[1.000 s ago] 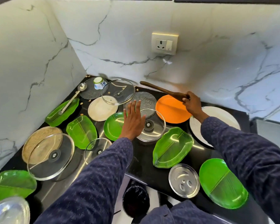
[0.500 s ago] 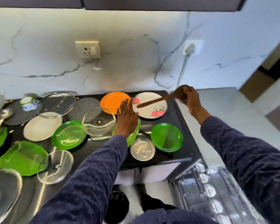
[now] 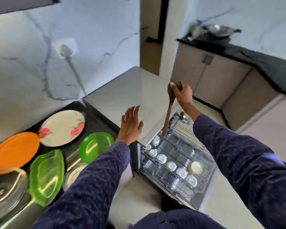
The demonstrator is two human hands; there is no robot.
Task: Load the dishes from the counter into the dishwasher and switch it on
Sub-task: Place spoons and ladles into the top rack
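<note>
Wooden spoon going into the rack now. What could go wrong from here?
1. The right hand grips the long brown wooden spoon at its bowl end, handle tip down over the dishwasher's pulled-out wire rack; the thin handle could slip between the wires and wedge.
2. White cups already sit in the rack; a mis-aimed spoon could knock one.
3. The open left hand hangs near the round green plastic plate at the black counter edge and may nudge it off.

place: home kitchen | cues: marble backsplash [image 3: 97, 30]; black counter [image 3: 97, 119]; open dishwasher rack [image 3: 177, 156]; cabinets [image 3: 210, 80]
</note>
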